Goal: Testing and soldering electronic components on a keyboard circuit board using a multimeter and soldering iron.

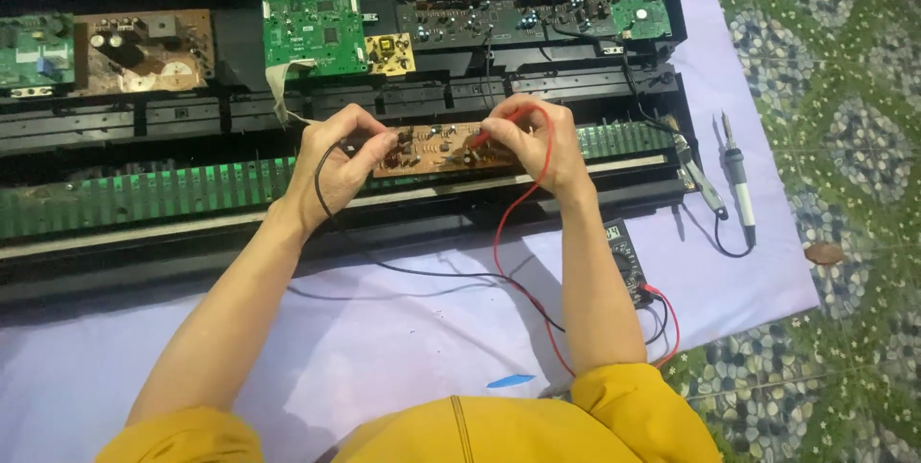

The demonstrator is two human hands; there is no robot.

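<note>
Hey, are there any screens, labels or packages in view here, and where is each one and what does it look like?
Multimeter: on the lilac cloth, partly behind the right forearm; dark, boxy, its screen not clearly visible.
Green board: top centre in the open case, squarish; markings too small to tell.
No packages or signs show.

Left hand presses a black probe and right hand a red probe onto a brown circuit board over the opened keyboard chassis; a multimeter lies near right.

Home repair spot, pebble-tiled floor, soldering iron, opened keyboard
</note>
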